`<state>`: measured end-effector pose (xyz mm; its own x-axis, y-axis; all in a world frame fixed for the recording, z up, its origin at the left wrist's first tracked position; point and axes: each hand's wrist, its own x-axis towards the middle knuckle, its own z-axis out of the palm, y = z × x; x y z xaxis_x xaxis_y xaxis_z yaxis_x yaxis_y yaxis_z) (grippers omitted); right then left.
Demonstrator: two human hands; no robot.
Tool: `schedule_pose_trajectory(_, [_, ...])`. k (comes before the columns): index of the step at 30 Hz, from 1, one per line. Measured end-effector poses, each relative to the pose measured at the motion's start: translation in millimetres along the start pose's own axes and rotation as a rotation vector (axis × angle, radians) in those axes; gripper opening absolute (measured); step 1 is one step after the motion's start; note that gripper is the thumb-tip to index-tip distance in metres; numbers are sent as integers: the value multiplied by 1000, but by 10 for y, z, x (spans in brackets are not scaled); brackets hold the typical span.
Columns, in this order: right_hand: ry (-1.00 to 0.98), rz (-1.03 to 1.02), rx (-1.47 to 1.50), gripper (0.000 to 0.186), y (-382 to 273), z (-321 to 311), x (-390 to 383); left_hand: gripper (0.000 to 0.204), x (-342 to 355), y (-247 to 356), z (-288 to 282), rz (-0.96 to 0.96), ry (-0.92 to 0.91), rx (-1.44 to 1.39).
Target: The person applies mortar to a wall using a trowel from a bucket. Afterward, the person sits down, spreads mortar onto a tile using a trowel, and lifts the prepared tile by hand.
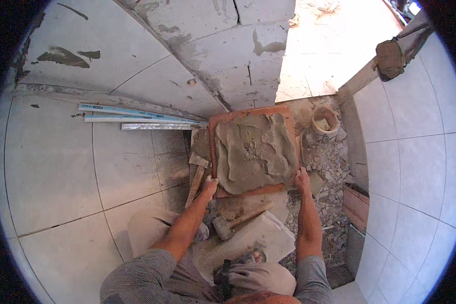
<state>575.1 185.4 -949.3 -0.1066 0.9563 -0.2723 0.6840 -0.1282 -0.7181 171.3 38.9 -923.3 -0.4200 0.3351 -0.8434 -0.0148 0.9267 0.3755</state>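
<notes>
A square reddish-brown tile (287,117) lies in front of me, its upper face spread with a thick, ridged layer of grey wet mortar (253,152). My left hand (209,186) is closed on the tile's near left corner. At the near right edge, my right hand (302,178) grips it with curled fingers. Beside my left hand lies a hammer (196,177) with a wooden handle. Nearer to me, a second hammer (233,223) with a dark head and wooden handle rests by a pale slab or bag (268,235).
Broken rubble (329,164) covers the strip on the right, with a round clay-coloured pot or pipe end (325,120) at its far end and a hollow brick (357,205) by the tiled wall (407,172). Long blue-and-white strips (136,114) lie on the left floor tiles (61,172).
</notes>
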Motion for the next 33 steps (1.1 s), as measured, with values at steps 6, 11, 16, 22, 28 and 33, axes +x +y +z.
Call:
schedule_pose_trajectory(6, [52, 3, -73, 23, 92, -173, -160, 57, -196, 61, 36, -66, -70, -110])
schedule_pose_trajectory(11, [-105, 188, -133, 25, -17, -389, -218, 39, -318, 111, 200, -78, -2, 18])
schedule_pose_trajectory(16, [-39, -183, -415, 20, -199, -303, -353, 37, -28, -170, -101, 29, 46, -26])
schedule_pose_trajectory(22, [-44, -52, -412, 19, 122, -475, -876, 33, -455, -143, 60, -208, 44, -21])
schedule_pose_trajectory(28, [-14, 53, -216, 28, -232, -529, -1200, 30, -650, -403, -335, -156, -44, -48])
schedule_pose_trajectory(33, [-100, 220, -191, 33, -187, -857, -1209, 19, -782, -314, -117, 6, -213, -7])
